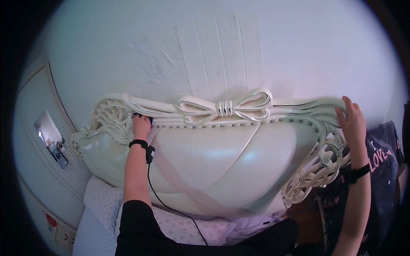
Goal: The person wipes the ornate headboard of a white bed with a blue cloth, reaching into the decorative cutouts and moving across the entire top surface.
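Note:
A cream padded headboard (208, 156) with a carved, silver-trimmed frame stands before me against the wall. My left hand (141, 125) presses a dark blue cloth (151, 121) to the frame, beside the openwork carving (112, 116) at left. Most of the cloth is hidden under the fingers. At the far right, my right hand (354, 123) rests with spread fingers on the upper corner of the frame and holds nothing loose. Between the hands sits a carved bow (224, 108), above a row of metal studs (213, 126).
Floral pillows (192, 225) lie along the headboard's foot. A cable (173, 209) runs from my left wristband down to my body. At right hangs a dark printed fabric (382, 182). A ribbed white panel (48, 128) with a small opening stands at left. Peeling wall covering (221, 57) shows above.

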Demonstrator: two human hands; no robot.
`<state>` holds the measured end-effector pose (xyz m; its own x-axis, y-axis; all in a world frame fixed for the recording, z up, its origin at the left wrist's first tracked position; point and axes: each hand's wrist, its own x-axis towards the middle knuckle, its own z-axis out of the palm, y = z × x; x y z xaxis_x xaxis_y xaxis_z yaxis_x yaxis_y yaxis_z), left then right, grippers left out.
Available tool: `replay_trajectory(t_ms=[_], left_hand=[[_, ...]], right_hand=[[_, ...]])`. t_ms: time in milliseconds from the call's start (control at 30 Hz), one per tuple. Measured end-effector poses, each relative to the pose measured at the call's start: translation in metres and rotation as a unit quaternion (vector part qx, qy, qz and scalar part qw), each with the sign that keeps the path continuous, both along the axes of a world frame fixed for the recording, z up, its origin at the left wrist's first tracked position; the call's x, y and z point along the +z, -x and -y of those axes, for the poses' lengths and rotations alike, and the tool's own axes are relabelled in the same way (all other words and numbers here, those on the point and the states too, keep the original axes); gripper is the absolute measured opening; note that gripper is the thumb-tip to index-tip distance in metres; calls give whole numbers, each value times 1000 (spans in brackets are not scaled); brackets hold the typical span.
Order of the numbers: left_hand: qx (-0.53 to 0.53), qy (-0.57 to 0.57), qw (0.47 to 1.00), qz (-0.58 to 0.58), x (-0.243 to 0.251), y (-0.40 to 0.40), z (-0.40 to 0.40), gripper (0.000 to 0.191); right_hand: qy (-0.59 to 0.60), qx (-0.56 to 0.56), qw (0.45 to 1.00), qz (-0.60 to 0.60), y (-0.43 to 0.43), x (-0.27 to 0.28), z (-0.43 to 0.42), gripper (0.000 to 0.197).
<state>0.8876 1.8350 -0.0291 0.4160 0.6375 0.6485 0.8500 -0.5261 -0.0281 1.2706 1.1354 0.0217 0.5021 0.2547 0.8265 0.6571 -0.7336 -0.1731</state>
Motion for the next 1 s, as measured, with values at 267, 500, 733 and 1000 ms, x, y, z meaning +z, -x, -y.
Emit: replay_trajectory(t_ms=[267,500,733,1000], left_hand=[[-69,16,995,73,-5,28,82,41],[-96,72,992,39,-47,52,124,44],[-117,2,989,93,-73,59,119,50],[-56,-60,985,153,-61,59,74,47]], right_hand=[[-5,18,1000,-4,2,2,-5,44],[2,18,1000,-8,-9,-2,-3,44],[-8,37,999,24,-20,-7,0,44],[13,28,1000,3,-24,-7,1,44]])
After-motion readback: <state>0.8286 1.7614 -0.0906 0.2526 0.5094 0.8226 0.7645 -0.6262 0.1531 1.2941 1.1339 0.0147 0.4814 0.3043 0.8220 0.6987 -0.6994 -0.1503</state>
